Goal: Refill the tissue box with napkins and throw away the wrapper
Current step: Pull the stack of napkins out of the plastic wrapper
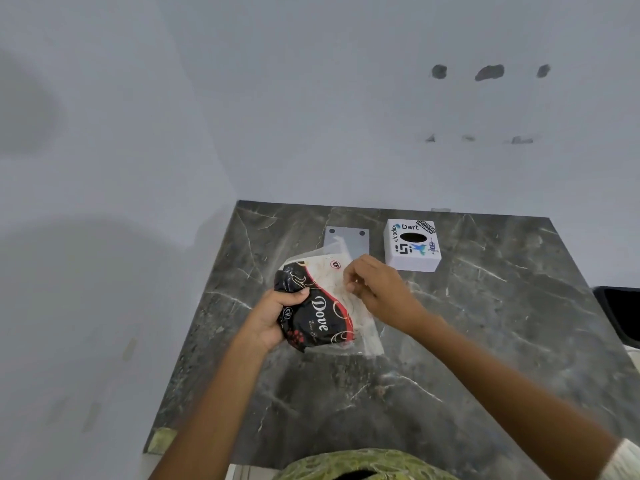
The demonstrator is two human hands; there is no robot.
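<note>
A black, red and white plastic napkin pack (322, 306) is gripped by the left hand (273, 317) and pinched by the right hand (377, 289) above the dark veined marble tabletop (485, 323), near the white stickered tissue box (412, 244). Behind them stands a pale grey wall (311, 98).

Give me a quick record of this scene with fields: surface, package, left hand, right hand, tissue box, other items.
surface: dark marble counter
package: Dove napkin pack, held above the counter
left hand: left hand grips the pack's dark end
right hand: right hand pinches the wrapper's pale side
tissue box: white stickered tissue box, oval slot up, no napkin showing
other items: grey plate beside the box
</note>
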